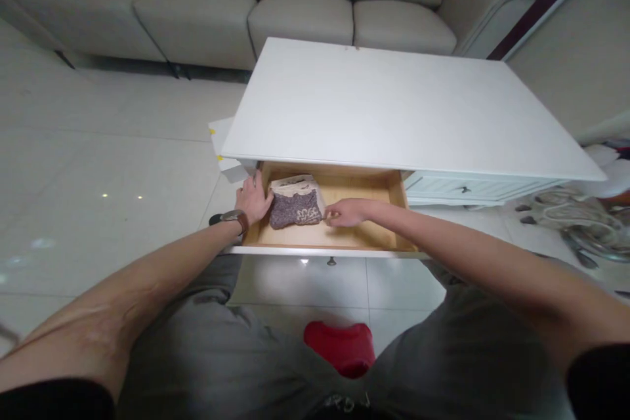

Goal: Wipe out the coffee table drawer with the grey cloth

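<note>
A folded purple-grey and cream cloth (295, 208) lies in the left part of a pulled-out wooden drawer (364, 236). My left hand (253, 198), with a watch on its wrist, rests over the drawer's left side wall, fingers apart, its thumb close to the cloth's left edge. At the cloth's right edge, my right hand (343, 212) has its fingers pinched together on the corner of the cloth.
The white table (403, 105) extends above the drawer, with a closed drawer (462, 189) at right. A grey sofa (305, 16) stands behind. White box (224, 138) left of the table; red object (342, 344) on the floor; cables (575, 216) at right.
</note>
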